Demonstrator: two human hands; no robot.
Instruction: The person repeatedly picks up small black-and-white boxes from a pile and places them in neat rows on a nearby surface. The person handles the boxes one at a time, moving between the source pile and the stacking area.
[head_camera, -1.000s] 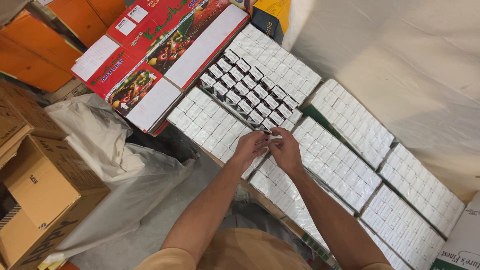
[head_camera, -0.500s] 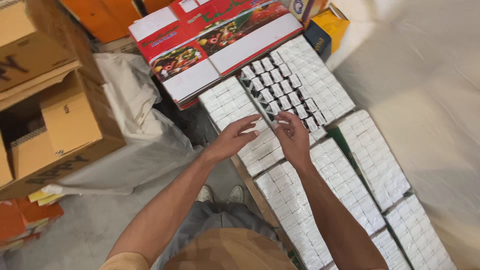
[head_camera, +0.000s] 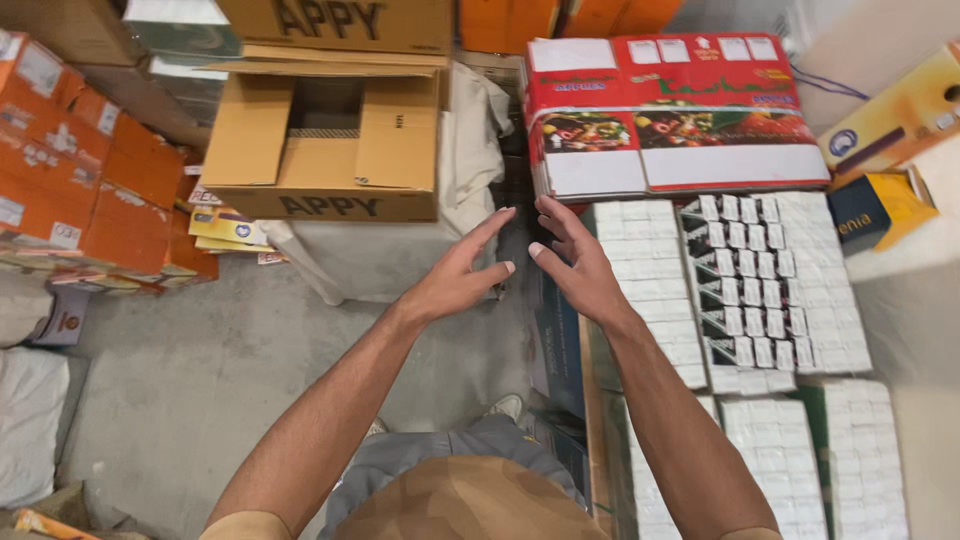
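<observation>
My left hand (head_camera: 458, 277) and my right hand (head_camera: 572, 259) are both held out in front of me with fingers spread, holding nothing. They hover side by side over the gap between a white sack (head_camera: 400, 250) and the rows of small white packs (head_camera: 650, 285). My right hand is just left of those packs, near the edge of a stack of red and white flat cartons (head_camera: 670, 115). An opened tray of small black-and-white packs (head_camera: 745, 290) lies to the right of my right hand.
An open brown cardboard box (head_camera: 325, 145) stands ahead on the left. Orange cartons (head_camera: 80, 170) are piled at the far left. Yellow and blue boxes (head_camera: 885, 160) sit at the right. Grey concrete floor (head_camera: 200, 370) lies below my arms.
Both hands have lifted off the white packs and opened. My view has swung left, bringing the brown box and orange cartons into sight.
</observation>
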